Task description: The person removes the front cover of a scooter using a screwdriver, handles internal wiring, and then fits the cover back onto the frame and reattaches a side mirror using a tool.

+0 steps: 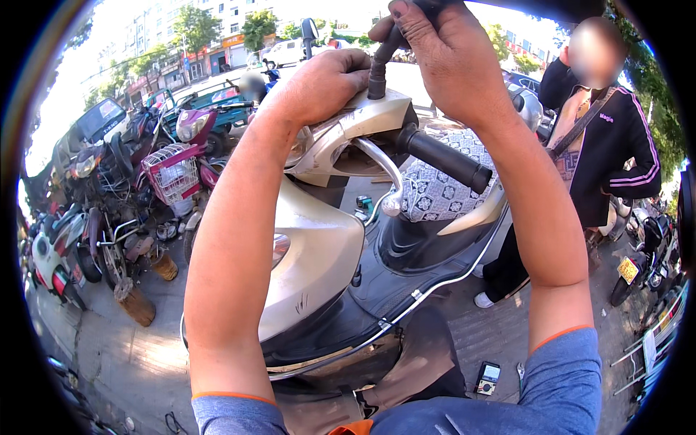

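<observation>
A cream-coloured scooter (308, 239) stands in front of me, its black handlebar grip (449, 159) and silver brake lever (384, 163) towards me. My right hand (453, 58) is raised at the top, its fingers closed round the upper part of a black rear-view mirror's stem (378, 69). The dark mirror head (540, 9) is cut off by the top edge. At the stem's rubber-booted base, my left hand (326, 80) lies over the handlebar cover (355, 123). Its fingers are bent and together; what their tips grip is hidden.
A person (605, 138) in a dark jacket stands close at right. A patterned cover (446, 174) lies over the seat. On the ground are a multimeter (488, 378) and a wrench (520, 371). Several parked scooters and wooden stumps (134, 301) line the left; folding chairs (656, 341) lean at right.
</observation>
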